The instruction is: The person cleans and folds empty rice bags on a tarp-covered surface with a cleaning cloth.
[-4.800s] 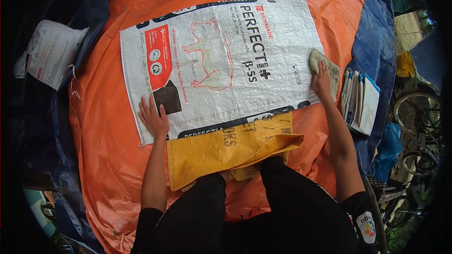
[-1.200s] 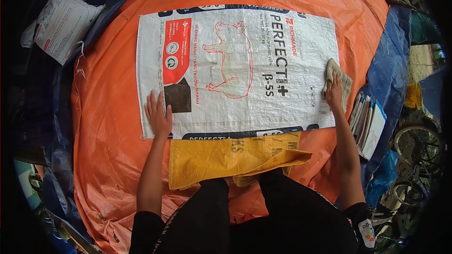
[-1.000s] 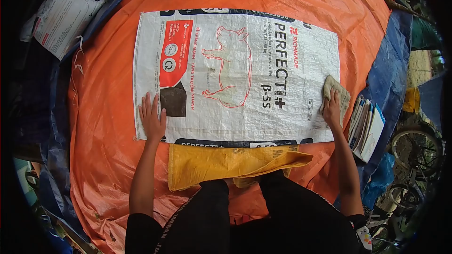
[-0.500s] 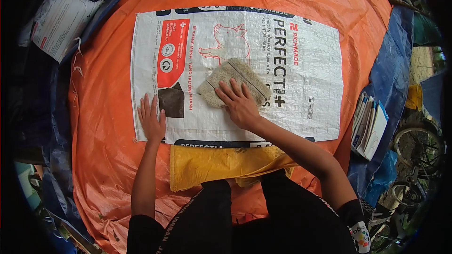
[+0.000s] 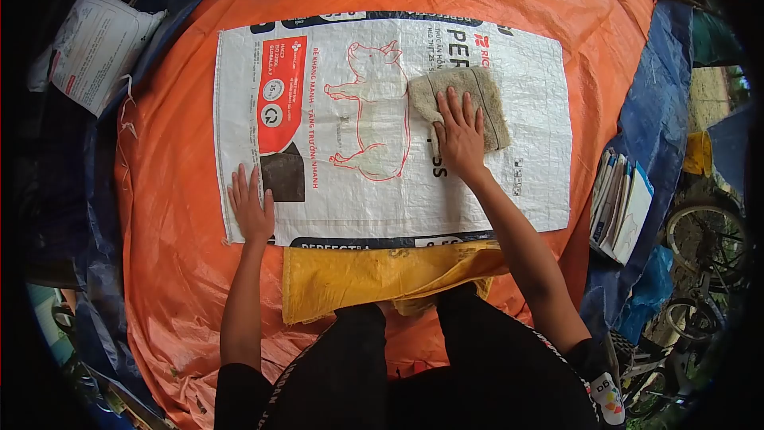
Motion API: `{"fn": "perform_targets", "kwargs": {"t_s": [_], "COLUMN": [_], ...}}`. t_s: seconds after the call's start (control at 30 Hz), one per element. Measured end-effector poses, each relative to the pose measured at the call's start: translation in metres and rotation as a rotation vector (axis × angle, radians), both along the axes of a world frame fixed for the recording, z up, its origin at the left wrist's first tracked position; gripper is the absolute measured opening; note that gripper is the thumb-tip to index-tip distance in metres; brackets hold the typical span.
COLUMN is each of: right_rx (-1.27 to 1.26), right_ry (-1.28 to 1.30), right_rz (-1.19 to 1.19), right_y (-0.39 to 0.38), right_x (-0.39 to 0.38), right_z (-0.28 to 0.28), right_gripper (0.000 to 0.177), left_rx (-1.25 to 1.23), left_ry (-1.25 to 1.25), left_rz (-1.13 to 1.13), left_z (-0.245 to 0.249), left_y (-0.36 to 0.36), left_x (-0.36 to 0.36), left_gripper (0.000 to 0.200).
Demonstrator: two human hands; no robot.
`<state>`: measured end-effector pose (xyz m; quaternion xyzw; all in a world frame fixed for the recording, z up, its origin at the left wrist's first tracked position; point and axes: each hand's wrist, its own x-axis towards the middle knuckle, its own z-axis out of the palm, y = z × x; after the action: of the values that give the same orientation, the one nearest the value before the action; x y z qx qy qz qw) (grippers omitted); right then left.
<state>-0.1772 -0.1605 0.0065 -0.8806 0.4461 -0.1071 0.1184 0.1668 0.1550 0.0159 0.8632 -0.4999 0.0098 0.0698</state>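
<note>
A white woven feed sack (image 5: 358,219), printed with a red pig outline and lettering, lies flat in front of me. My right hand (image 5: 461,139) rests palm down on a folded beige cloth (image 5: 497,123), fingers stretched out and pressing it against the right half of the sack. The cloth covers part of the black lettering. Near the sack's lower left corner, my left hand (image 5: 252,205) lies flat with its fingers spread, touching the sack beside its dark printed patch.
An orange tarp (image 5: 175,271) spreads under the sack, with a yellow sack (image 5: 350,283) at my knees. Folded white sacks (image 5: 621,207) are stacked on the right. A white bag (image 5: 103,52) sits at upper left. Bicycles (image 5: 704,243) stand beyond the blue tarp (image 5: 649,111).
My right hand has slid the cloth to the right and slightly up across the sack, uncovering the lower part of the pig outline. My left hand has stayed at the same corner.
</note>
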Motion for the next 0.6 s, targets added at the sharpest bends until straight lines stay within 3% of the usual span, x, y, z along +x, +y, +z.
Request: {"fn": "perform_targets", "kwargs": {"t_s": [0.43, 0.6], "right_rx": [0.053, 0.114], "right_ry": [0.185, 0.209], "right_rz": [-0.597, -0.671], "right_y": [-0.092, -0.110], "right_x": [-0.176, -0.215], "right_z": [-0.022, -0.020], "right_gripper": [0.060, 0.058], "left_rx": [-0.012, -0.027], "left_ry": [-0.008, 0.008], "left_rz": [-0.008, -0.009], "left_z": [-0.001, 0.001], "left_y": [0.004, 0.004], "left_x": [0.001, -0.001], "left_gripper": [0.056, 0.055]}}
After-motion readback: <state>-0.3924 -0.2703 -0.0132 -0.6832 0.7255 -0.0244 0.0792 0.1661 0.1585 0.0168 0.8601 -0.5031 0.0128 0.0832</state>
